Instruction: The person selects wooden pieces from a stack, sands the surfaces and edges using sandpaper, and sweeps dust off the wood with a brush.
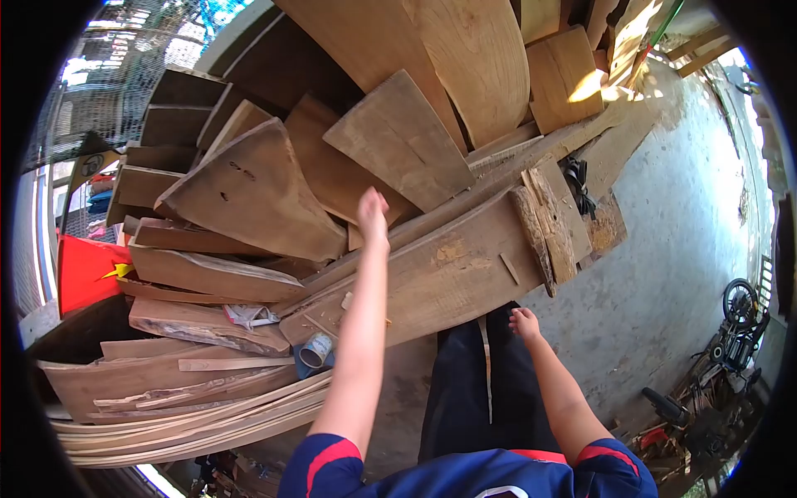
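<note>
My left hand (pixel 373 217) is stretched forward over the leaning boards, its fingers drawn together; what they hold, if anything, is hidden. It is nearest to a rectangular grey-brown board (pixel 402 139) and a wide, irregular wooden slab (pixel 253 192); I cannot tell whether it touches either. Beneath that forearm runs a long, thick plank (pixel 448 270). My right hand (pixel 525 324) hangs low beside the plank's near edge, fingers curled in and nothing visible in them. A narrow pale strip (pixel 486 373) shows against my dark trousers.
Rough bark-edged pieces (pixel 540 228) lie across the plank's right end, near a black cord bundle (pixel 579 189). A tin can (pixel 315 350) stands by its left end. Stacked boards (pixel 166 373) fill the left, near red cloth (pixel 87 270). A motorbike (pixel 730 336) stands on the concrete floor (pixel 656 249).
</note>
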Demonstrator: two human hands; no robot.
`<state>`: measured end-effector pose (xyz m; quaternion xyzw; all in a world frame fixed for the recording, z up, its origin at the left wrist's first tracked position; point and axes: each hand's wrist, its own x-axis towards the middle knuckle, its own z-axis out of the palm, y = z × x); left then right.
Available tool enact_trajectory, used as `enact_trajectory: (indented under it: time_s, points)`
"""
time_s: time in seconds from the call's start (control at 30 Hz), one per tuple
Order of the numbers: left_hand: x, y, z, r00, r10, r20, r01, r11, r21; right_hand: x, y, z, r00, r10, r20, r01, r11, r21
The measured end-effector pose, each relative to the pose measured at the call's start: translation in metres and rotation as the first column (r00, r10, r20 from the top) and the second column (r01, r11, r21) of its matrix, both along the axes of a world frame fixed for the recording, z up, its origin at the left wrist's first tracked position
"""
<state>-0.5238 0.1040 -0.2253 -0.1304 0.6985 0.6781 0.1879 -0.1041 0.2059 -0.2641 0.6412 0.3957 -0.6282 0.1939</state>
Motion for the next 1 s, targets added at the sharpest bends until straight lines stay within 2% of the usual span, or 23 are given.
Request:
enact_trajectory:
  time_s: [0.07, 0.13, 0.17, 0.2, 0.23, 0.27, 0.3, 0.33, 0.37, 0.43, 0.47, 0.5, 0.53, 0.57, 0.63, 0.73, 0.77, 0.83, 0.87, 0.93, 1.0]
  points:
    - [0.08, -0.036, -0.009, 0.968, -0.119, 0.221, 0.145, 0.983, -0.108, 0.009, 0.0, -0.01, 0.998, 0.057, -0.017, -0.057, 0.998, 0.007]
    - [0.17, -0.081, -0.011, 0.835, -0.216, 0.507, 0.362, 0.908, -0.21, 0.017, 0.001, -0.025, 0.987, 0.161, -0.03, -0.158, 0.985, 0.069]
    - [0.22, -0.113, -0.016, 0.765, -0.281, 0.579, 0.508, 0.816, -0.274, 0.02, 0.004, -0.031, 0.984, 0.169, -0.056, -0.164, 0.983, 0.079]
    - [0.27, -0.153, -0.028, 0.711, -0.393, 0.583, 0.66, 0.659, -0.361, 0.021, 0.008, -0.035, 0.945, 0.325, -0.016, -0.317, 0.93, 0.188]
    - [0.296, -0.17, 0.018, 0.612, -0.599, 0.516, 0.778, 0.341, -0.527, 0.02, 0.012, -0.04, 0.883, 0.468, 0.044, -0.459, 0.839, 0.293]
    - [0.326, -0.192, 0.039, 0.536, -0.481, 0.694, 0.843, 0.268, -0.466, 0.021, 0.016, -0.045, 0.853, 0.518, 0.067, -0.497, 0.767, 0.405]
    - [0.353, -0.212, 0.058, 0.502, -0.419, 0.757, 0.862, 0.173, -0.476, 0.011, 0.024, -0.037, 0.841, 0.539, 0.048, -0.506, 0.752, 0.423]
    - [0.37, -0.23, 0.075, 0.383, -0.431, 0.817, 0.922, 0.118, -0.37, 0.003, 0.032, -0.025, 0.82, 0.569, 0.064, -0.543, 0.737, 0.403]
    - [0.388, -0.246, 0.091, 0.463, -0.36, 0.81, 0.886, 0.195, -0.42, -0.004, 0.04, -0.009, 0.794, 0.602, 0.082, -0.583, 0.717, 0.382]
    - [0.407, -0.271, 0.129, 0.617, -0.178, 0.766, 0.771, 0.329, -0.545, -0.031, 0.061, 0.043, 0.639, 0.756, 0.141, -0.723, 0.529, 0.444]
    - [0.411, -0.283, 0.128, 0.667, -0.163, 0.727, 0.717, 0.408, -0.565, -0.037, 0.071, 0.053, 0.577, 0.801, 0.16, -0.77, 0.467, 0.435]
    - [0.414, -0.29, 0.135, 0.782, -0.155, 0.604, 0.579, 0.54, -0.611, -0.043, 0.076, 0.058, 0.549, 0.811, 0.204, -0.789, 0.421, 0.448]
    - [0.414, -0.295, 0.133, 0.828, -0.109, 0.55, 0.502, 0.581, -0.641, -0.051, 0.081, 0.064, 0.521, 0.827, 0.209, -0.796, 0.383, 0.468]
    - [0.411, -0.299, 0.129, 0.859, -0.051, 0.51, 0.412, 0.662, -0.626, -0.059, 0.085, 0.07, 0.526, 0.822, 0.219, -0.792, 0.38, 0.478]
    - [0.403, -0.299, 0.121, 0.907, 0.001, 0.422, 0.289, 0.728, -0.622, -0.074, 0.09, 0.078, 0.516, 0.823, 0.237, -0.79, 0.349, 0.505]
    - [0.384, -0.301, 0.114, 0.948, -0.03, 0.316, 0.198, 0.835, -0.514, -0.092, 0.083, 0.071, 0.566, 0.793, 0.227, -0.742, 0.37, 0.559]
    - [0.381, -0.303, 0.111, 0.956, -0.103, 0.276, 0.234, 0.835, -0.498, -0.096, 0.077, 0.062, 0.558, 0.795, 0.236, -0.743, 0.353, 0.569]
    - [0.369, -0.311, 0.118, 0.938, -0.273, 0.214, 0.345, 0.802, -0.488, -0.098, 0.067, 0.021, 0.648, 0.76, 0.057, -0.605, 0.468, 0.645]
    - [0.366, -0.32, 0.122, 0.909, -0.368, 0.198, 0.416, 0.764, -0.494, -0.097, 0.052, 0.016, 0.7, 0.71, -0.072, -0.514, 0.571, 0.64]
    - [0.36, -0.349, 0.127, 0.877, -0.435, 0.204, 0.476, 0.726, -0.497, -0.093, -0.012, 0.097, 0.77, 0.627, -0.115, -0.499, 0.705, 0.503]
    - [0.356, -0.385, 0.121, 0.83, -0.5, 0.246, 0.551, 0.668, -0.5, -0.079, -0.068, 0.12, 0.767, 0.618, -0.174, -0.497, 0.743, 0.448]
